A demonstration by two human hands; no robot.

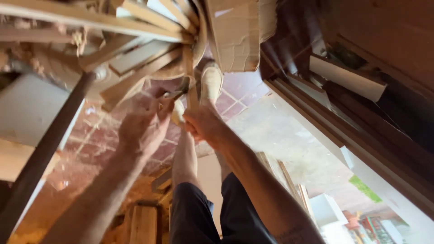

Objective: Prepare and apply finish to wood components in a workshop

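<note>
Overhead, wooden slats [135, 58], cardboard [235, 36] crowd hands [176, 122].

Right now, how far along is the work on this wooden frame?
Done: many slats already sit in the wooden frame. In hand: left hand holds a small tool at one upright slat, which the right hand grips. What remains cannot be told; the joint is blurred.

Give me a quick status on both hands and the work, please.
Left hand gripping a small tool against the wooden slat. Right hand closed on the slat's lower end. Cardboard hangs close above.
</note>
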